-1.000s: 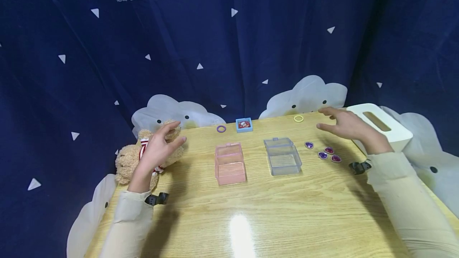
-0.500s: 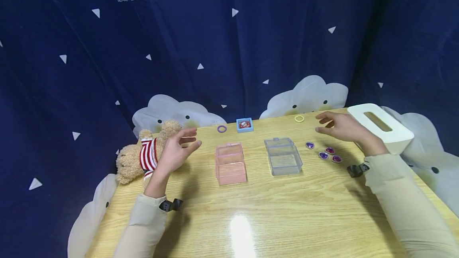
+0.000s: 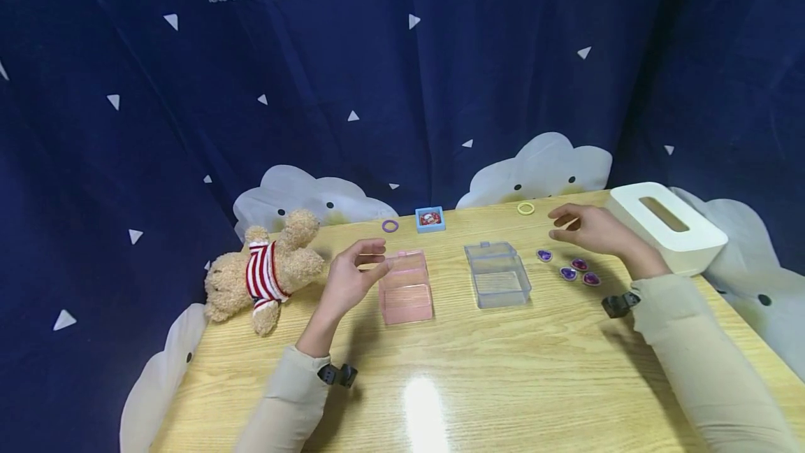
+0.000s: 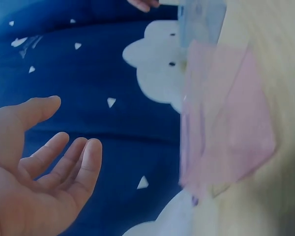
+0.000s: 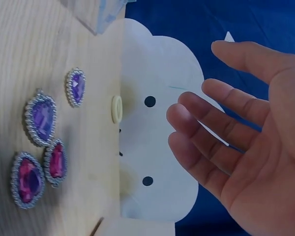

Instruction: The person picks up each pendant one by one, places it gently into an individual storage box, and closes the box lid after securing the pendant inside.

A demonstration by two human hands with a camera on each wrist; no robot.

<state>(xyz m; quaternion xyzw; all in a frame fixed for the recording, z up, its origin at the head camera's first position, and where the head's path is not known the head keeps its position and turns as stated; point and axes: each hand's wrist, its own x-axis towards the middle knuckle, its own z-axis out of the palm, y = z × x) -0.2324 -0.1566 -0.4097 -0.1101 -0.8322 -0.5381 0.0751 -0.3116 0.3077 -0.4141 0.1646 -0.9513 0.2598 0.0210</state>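
My left hand (image 3: pixel 353 278) hovers at the left side of a pink clear box (image 3: pixel 405 303) whose lid is folded back; its fingers are loosely bent and hold nothing. In the left wrist view, the pink box (image 4: pixel 231 118) lies apart from those fingers. On the other side, my right hand (image 3: pixel 591 231) is held in the air beside several jewelled heart-shaped pieces, purple (image 3: pixel 569 273) and red (image 3: pixel 591 279), with silver beaded rims in the right wrist view. Its fingers are relaxed, with nothing in them. Between the hands stands a grey-blue clear box (image 3: pixel 499 289), lid folded back.
A teddy bear (image 3: pixel 264 275) in a striped top lies at the left. Along the back are a purple ring (image 3: pixel 390 226), a small blue square box (image 3: pixel 430 220) and a yellow ring (image 3: pixel 525 208). A white tissue box (image 3: pixel 669 226) stands at the right.
My left hand has moved right, from over the teddy bear to beside the pink box. The right hand has shifted slightly left. The objects on the table have stayed put.
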